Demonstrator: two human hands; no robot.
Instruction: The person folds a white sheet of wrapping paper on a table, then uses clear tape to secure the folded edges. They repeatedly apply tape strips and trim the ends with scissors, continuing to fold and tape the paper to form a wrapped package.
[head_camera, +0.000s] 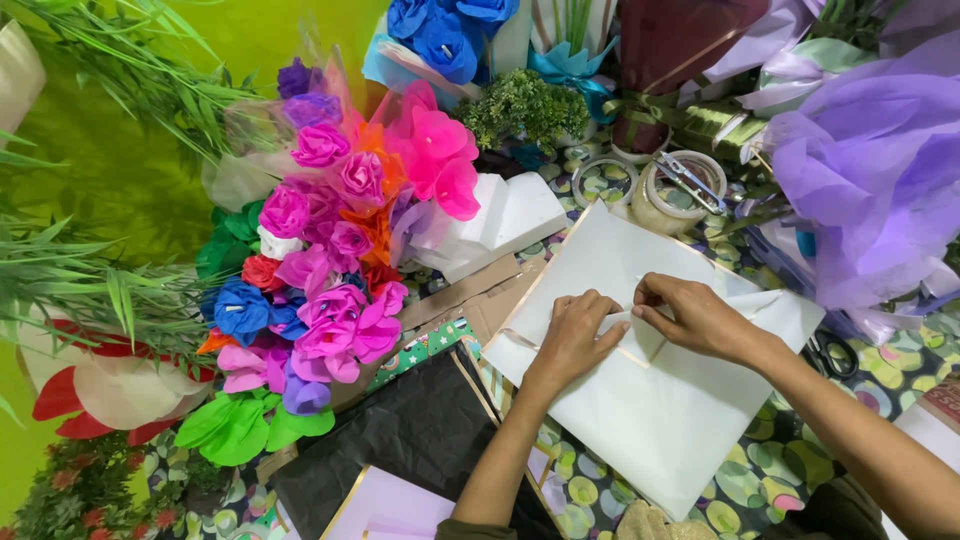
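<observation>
Hands are meeting at the middle of a large white paper sheet (650, 400) lying on the worktop (900, 370), right of centre. The left hand (575, 335) is pressing flat on the sheet, fingers (600, 305) close together and curled over a folded flap. The right hand (690, 315) is pinching the flap's edge, thumb and fingers narrow on the paper. A thin gold line is running along the sheet's border.

Judging from the grip, a clean fold is asking for the left palm to be holding the sheet still while the right fingers are drawing the crease along in one even stroke, keeping the edges lined up so the paper is not wrinkling.

The worktop is wearing a cloth patterned with green and yellow rounds. Black paper (400, 440) and a lilac sheet (390, 510) are lying near left. A bunch of pink, purple and blue paper flowers (320, 270) is sitting to the left, with white foam blocks (500, 220) just beside it. Far off, tape rolls (605, 180) are resting by a jar (680, 190) with small snips across it, and purple wrapping (870, 170) is billowing at far right. Scissors (830, 355) are lying just beside the right forearm. Green leaves are crowding the left edge against a yellow-green backdrop.
</observation>
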